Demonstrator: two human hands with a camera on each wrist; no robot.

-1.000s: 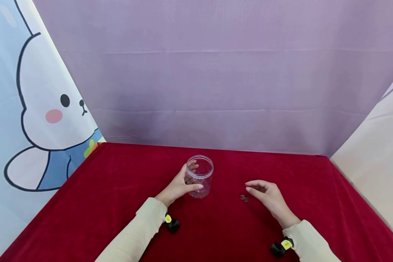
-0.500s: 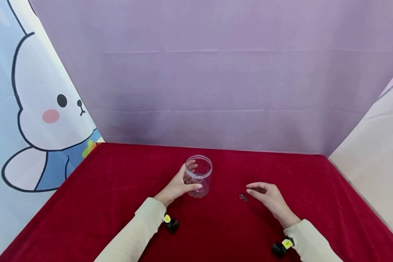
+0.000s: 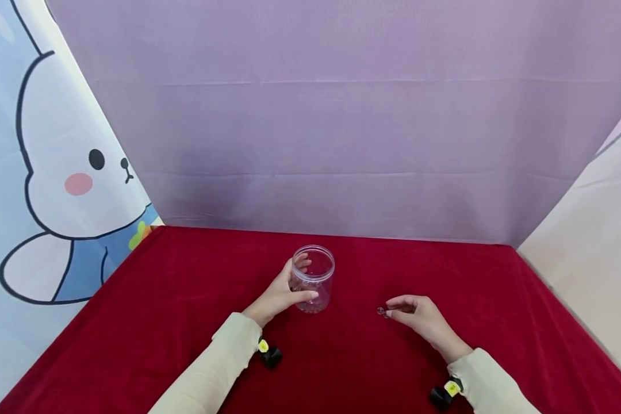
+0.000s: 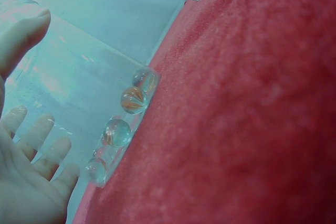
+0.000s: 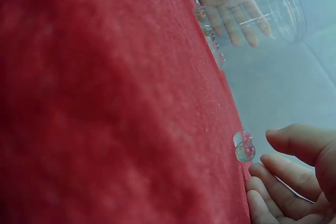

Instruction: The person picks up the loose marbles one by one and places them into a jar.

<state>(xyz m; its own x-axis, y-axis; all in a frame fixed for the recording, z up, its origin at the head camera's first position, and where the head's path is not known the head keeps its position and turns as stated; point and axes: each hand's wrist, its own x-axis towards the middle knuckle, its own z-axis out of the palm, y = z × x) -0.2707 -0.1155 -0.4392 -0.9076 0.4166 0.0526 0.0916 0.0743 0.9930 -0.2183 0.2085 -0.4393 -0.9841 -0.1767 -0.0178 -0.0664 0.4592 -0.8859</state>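
My left hand (image 3: 282, 293) holds a clear, lidless jar (image 3: 322, 283) upright on the red cloth, thumb in front and fingers behind. In the left wrist view, several glass marbles (image 4: 133, 100) lie on the jar's bottom, one with an orange swirl. Right of the jar, two clear marbles (image 5: 244, 149) sit close together on the cloth. My right hand (image 3: 421, 319) is beside them, thumb and index fingertips parted at the nearer one, which they partly hide in the head view. Whether they touch it I cannot tell.
A red cloth (image 3: 186, 270) covers the table. Behind it hangs a plain purple curtain (image 3: 310, 144). A sheet with a cartoon rabbit (image 3: 67, 144) hangs at the left, and a pale one (image 3: 590, 241) at the right. Each wrist wears a small black camera (image 3: 271, 356).
My right hand first drew slightly away, then moved left and down to the marbles, its fingertips now at the nearer one. My left hand keeps its hold on the jar.
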